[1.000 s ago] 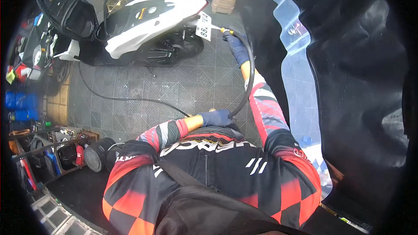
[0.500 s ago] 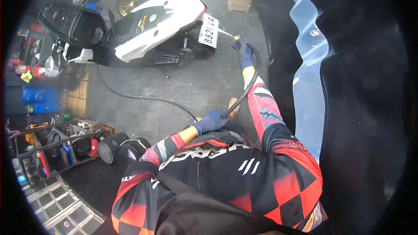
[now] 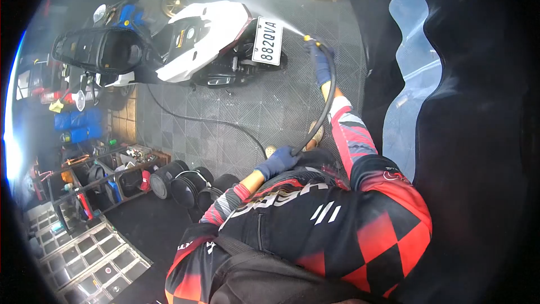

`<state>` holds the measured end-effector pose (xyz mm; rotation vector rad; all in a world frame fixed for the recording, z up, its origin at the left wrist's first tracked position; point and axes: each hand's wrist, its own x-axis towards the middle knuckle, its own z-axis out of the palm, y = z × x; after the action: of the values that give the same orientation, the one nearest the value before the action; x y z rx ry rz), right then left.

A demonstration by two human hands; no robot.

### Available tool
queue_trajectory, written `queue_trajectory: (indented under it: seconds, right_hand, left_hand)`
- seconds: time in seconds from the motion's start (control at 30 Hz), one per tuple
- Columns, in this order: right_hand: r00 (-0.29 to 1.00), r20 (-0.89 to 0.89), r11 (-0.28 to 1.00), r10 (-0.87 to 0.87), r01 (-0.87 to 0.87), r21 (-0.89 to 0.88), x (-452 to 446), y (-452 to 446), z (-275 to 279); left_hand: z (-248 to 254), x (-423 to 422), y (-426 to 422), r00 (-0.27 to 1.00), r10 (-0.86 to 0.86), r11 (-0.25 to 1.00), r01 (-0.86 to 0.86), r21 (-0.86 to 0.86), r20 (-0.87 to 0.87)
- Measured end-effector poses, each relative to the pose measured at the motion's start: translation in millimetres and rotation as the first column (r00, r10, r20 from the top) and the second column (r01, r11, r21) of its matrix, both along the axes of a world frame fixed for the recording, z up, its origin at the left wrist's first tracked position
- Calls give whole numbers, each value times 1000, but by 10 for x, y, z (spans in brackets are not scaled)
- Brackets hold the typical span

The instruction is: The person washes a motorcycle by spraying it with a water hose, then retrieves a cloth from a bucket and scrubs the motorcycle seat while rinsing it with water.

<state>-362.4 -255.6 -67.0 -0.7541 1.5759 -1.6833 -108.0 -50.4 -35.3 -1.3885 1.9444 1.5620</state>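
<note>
Black hose, looks springy, likely slippery: best gripped just behind the nozzle, right fingers clamped there, left fingers round its lower stretch.

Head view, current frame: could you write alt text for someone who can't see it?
A person's gloved right hand points a yellow-tipped nozzle toward the rear of a white scooter, releasing a misty spray, while the gloved left hand holds the black hose near the waist. Beneath is a dark, patterned floor.
</note>
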Motion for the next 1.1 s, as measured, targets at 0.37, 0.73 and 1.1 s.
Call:
queue_trajectory:
  seconds: [0.37, 0.73, 1.1]
  right_hand:
    - [917, 289, 961, 276, -270, -61, 317, -109, 136]
    - [976, 15, 968, 217, -213, -132, 807, -88, -128]
    - [985, 73, 965, 156, -136, -225, 697, -283, -76]
  left_hand:
    - [-60, -141, 3, 995, -40, 999, 40, 8, 94]
    - [-179, 431, 180, 982, 116, 982, -136, 132, 147]
    - [-57, 263, 11, 985, 94, 992, -105, 68, 145]
